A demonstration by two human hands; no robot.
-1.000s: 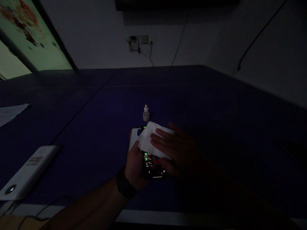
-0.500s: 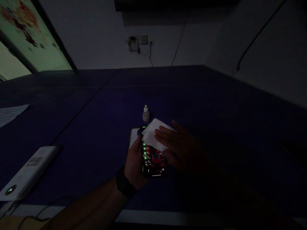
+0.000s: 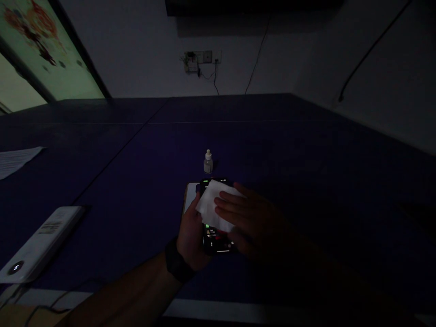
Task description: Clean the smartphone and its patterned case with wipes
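My left hand, a dark watch on its wrist, is wrapped round a smartphone from the left side. The lit screen shows a column of green icons, partly covered. Over the upper and middle screen lies a white tissue, pressed down by the fingertips of my right hand. Those fingers are nearly straight, and the right arm fades into shadow. A flat thing with a pale face and brown edge shows behind the phone's left side; I cannot tell what it is. Just beyond stands a small dropper bottle with a white cap.
On the dark blue table a white device with a round lit display lies at left, cables near it. A printed sheet is at the far left. Wall sockets with plugs are beyond the table. The room is dim.
My right hand has slid the tissue down and slightly left over the screen, hiding more of the green icons. My left hand keeps its hold on the phone.
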